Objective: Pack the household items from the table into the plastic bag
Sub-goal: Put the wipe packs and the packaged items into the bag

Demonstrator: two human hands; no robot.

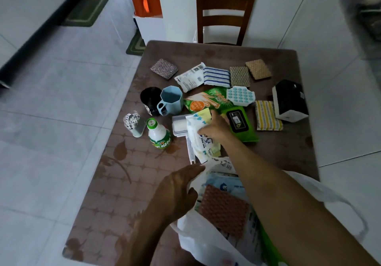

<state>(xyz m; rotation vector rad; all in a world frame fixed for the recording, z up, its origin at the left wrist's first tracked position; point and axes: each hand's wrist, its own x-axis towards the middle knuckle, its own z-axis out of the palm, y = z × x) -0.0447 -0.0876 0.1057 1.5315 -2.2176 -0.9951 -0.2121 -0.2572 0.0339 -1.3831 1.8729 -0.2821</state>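
Observation:
A white plastic bag (pixel 208 243) lies open at the table's near edge, with a brown textured pad (pixel 224 210) and a pale blue pack inside. My left hand (pixel 177 193) holds the bag's left rim. My right hand (pixel 214 129) grips a white wipes pack (pixel 198 140) in the middle of the table. Around it lie a green wipes pack (pixel 239 121), a green glove packet (pixel 206 101), a lint roller (pixel 179 124) and a white bottle with a green cap (pixel 158 134).
Further back on the brown table (pixel 115 183) are a blue mug (pixel 171 101), a black cup (pixel 149 99), a cotton swab holder (pixel 134 123), several sponges and cloths, and a black-and-white box (pixel 289 101). A wooden chair (pixel 224 10) stands behind the table.

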